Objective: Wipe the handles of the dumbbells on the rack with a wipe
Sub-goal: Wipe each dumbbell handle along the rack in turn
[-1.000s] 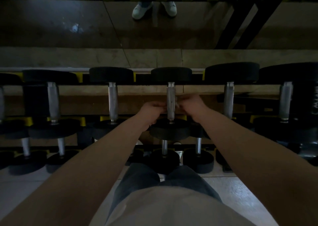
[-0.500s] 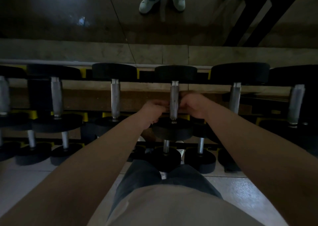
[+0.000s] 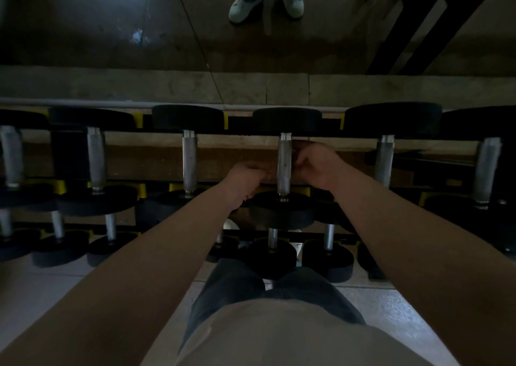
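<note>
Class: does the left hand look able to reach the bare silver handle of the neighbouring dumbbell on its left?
Probably yes: nothing lies between the left hand and that exposed silver metal handle.

The light is dim. A row of dumbbells lies across the upper rack (image 3: 240,127), black ends front and back, metal handles between. Both hands reach to the middle handle (image 3: 284,167): the left hand (image 3: 245,178) is just beside it on one side, the right hand (image 3: 318,167) just beside it on the other, a little farther along. Both hands' fingers are curled; what they hold is too dark to tell. Smaller dumbbells (image 3: 272,257) sit on the lower rail. White shoes (image 3: 245,5) show near the top edge.
</note>
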